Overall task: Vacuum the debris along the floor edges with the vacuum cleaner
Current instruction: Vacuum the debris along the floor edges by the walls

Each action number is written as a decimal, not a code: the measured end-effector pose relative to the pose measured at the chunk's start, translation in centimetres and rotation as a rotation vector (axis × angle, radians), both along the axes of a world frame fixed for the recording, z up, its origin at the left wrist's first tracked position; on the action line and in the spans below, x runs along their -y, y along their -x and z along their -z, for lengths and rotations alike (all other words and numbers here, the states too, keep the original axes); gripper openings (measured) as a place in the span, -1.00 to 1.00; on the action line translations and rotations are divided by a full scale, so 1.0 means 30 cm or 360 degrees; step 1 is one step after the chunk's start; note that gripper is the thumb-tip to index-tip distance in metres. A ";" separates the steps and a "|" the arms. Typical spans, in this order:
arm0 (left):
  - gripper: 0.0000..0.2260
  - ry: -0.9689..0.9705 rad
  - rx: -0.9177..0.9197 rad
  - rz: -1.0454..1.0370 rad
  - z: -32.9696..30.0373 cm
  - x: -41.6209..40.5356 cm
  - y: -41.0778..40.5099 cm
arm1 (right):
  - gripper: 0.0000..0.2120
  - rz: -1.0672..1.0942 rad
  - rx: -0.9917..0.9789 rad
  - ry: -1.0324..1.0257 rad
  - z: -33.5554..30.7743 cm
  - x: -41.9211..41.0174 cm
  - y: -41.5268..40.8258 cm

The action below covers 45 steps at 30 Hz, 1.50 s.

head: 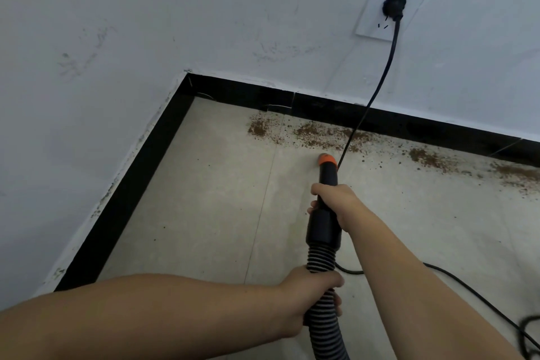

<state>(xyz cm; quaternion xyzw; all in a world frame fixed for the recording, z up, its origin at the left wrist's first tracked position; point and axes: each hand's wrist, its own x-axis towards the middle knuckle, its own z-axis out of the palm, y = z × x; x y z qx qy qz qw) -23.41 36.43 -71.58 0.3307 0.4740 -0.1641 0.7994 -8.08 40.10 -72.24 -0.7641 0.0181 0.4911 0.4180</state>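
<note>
Right hand (331, 204) grips the black nozzle tube (327, 181) of the vacuum cleaner, fingers curled round it. Left hand (309, 298) grips the ribbed hose (321, 321) nearer the body, fingers wrapped fully round it. Long axis of tube and hose runs straight away from the person; the orange tip (326, 159) points ahead of the right hand toward the black skirting (409, 123). Brown debris (318, 133) lies just beyond the tip, along the skirting, extending to the right. Power cord (377, 90) rises past the tip to a plug (394, 6) in the wall socket (368, 20).
</note>
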 end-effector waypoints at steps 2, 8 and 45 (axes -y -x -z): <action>-0.91 0.0029 -0.0013 -0.0071 -0.003 -0.015 -0.002 | -0.79 -0.0118 -0.0012 0.0002 -0.008 -0.050 0.015; -0.92 -0.0033 -0.0069 -0.0352 0.010 -0.076 0.046 | -0.69 -0.0451 -0.0073 -0.0068 0.013 -0.219 0.112; -0.91 -0.0015 -0.0019 -0.0430 0.035 -0.161 0.056 | -0.67 -0.0441 -0.0069 -0.0097 0.050 -0.318 0.110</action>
